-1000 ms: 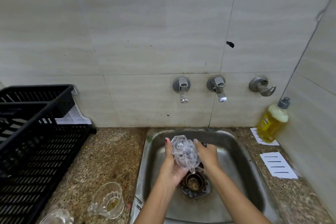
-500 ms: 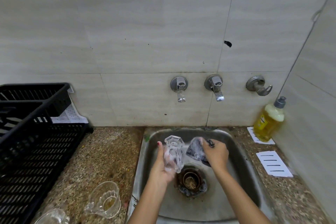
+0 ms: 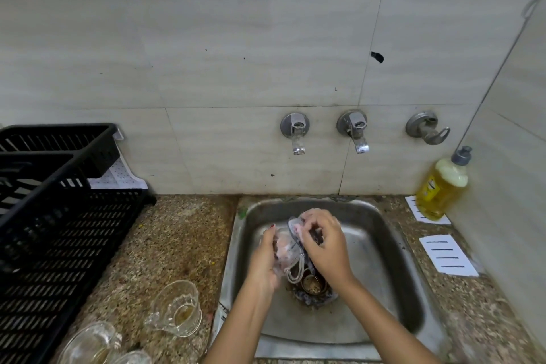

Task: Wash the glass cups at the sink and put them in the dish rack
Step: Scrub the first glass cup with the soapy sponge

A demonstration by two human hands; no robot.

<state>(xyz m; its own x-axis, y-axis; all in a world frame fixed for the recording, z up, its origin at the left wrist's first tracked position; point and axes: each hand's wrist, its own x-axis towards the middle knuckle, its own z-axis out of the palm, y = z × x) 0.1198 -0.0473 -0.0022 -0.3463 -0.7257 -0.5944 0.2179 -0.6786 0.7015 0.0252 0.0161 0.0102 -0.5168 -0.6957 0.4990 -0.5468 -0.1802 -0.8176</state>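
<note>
Glass cup tilted over steel sink. Left hand wrapped round its body, right hand curled on dark scrubber at the rim. Left of hands: speckled granite desk, used cups, black dish rack. Tiled wall beyond.

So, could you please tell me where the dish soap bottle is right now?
In the head view, the yellow dish soap bottle stands on the counter right of the sink, in the wall corner, below the rightmost tap.
</note>
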